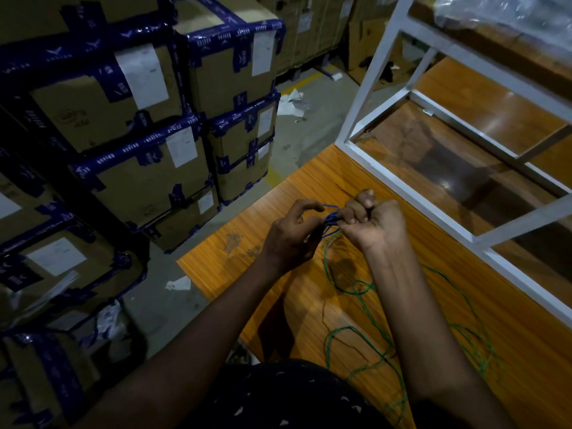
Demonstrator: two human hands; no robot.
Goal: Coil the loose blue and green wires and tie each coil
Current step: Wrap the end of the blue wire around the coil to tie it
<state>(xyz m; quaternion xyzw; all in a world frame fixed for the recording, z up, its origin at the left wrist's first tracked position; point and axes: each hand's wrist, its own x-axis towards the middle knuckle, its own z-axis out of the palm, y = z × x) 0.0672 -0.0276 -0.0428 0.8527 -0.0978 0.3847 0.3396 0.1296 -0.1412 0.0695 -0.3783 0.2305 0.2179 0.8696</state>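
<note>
Green wire point(353, 291), thin and plastic-sheathed, lies nearest me. It sprawls in loose, overlapping loops on the orange-brown wood-grain tabletop point(309, 181), from the edge by my lap up toward the hands. It is not coiled and not tied.

Judgement: light and limp with a little spring, so the loops will open when released and snag where they cross. Best taken at a free end (none visible from here) and fed hand over hand, not lifted from the middle of the tangle.

Blue wire point(331, 219), equally thin, is held above the tabletop as a small tight bundle between both hands.
- Right hand point(371, 221): clenched in a fist round one side of the bundle.
- Left hand point(291, 239): close beside it, fingers curled, fingertips pinching the other side.

Judgement: coil formed, tie under way. I cannot tell whether the knot is closed, because my fingers hide it. The sheath looks slick and a wrap could slip, so pinch the turns themselves until it is snug.

Beyond the hands, to the right, a white metal frame point(376, 72) stands on the tabletop. Farther left, brown cardboard boxes point(139, 178) sealed with dark blue tape are stacked on the floor.
</note>
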